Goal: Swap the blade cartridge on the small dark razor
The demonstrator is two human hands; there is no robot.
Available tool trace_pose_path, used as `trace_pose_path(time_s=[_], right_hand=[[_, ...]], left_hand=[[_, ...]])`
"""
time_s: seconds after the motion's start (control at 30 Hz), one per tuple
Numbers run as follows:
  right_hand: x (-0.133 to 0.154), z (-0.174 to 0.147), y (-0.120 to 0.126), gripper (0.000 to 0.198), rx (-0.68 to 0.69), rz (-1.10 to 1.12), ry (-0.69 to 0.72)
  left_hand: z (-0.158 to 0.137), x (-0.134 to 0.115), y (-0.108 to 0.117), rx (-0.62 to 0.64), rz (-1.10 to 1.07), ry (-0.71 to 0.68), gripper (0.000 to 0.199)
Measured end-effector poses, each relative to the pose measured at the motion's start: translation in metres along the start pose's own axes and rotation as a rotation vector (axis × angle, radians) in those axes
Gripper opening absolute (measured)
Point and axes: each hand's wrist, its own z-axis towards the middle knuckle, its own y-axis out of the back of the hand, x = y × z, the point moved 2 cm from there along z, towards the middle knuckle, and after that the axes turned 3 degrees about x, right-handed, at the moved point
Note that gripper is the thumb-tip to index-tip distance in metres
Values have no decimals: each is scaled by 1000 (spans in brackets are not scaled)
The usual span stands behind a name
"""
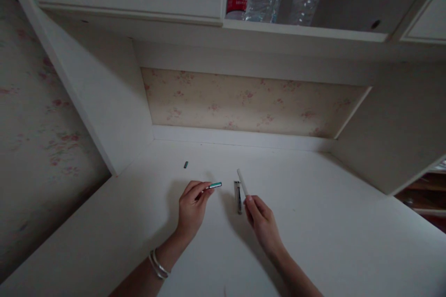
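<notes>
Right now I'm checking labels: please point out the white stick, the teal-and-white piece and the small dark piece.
White stick [243,183]: head view, middle of its exposed shaft.
Teal-and-white piece [215,185]: head view, its exposed part.
Small dark piece [186,164]: head view, middle of its surface.

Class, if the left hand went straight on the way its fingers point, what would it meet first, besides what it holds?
Probably the far end of the slim dark object, with the white stick in the right hand just beyond. Depth is unclear, so the left hand might pass above.
</notes>
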Motion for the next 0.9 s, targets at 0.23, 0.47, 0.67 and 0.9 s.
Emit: trace_pose_path(time_s=[0.23, 0.47, 0.67, 0.9], right_hand=[[-16, 21, 81, 41, -147, -591, 60], [-39, 31, 159, 33, -135, -1290, -99], [-31, 20, 168, 39, -224, -1425, -177], [-31, 19, 165, 40, -148, -1420, -230]], left_hand=[[0, -2, -2, 36, -36, -5, 11], [-2, -4, -5, 72, -52, -10, 11], [-2, -4, -6, 89, -38, -6, 12], [-2, -2, -7, 103, -29, -6, 12]])
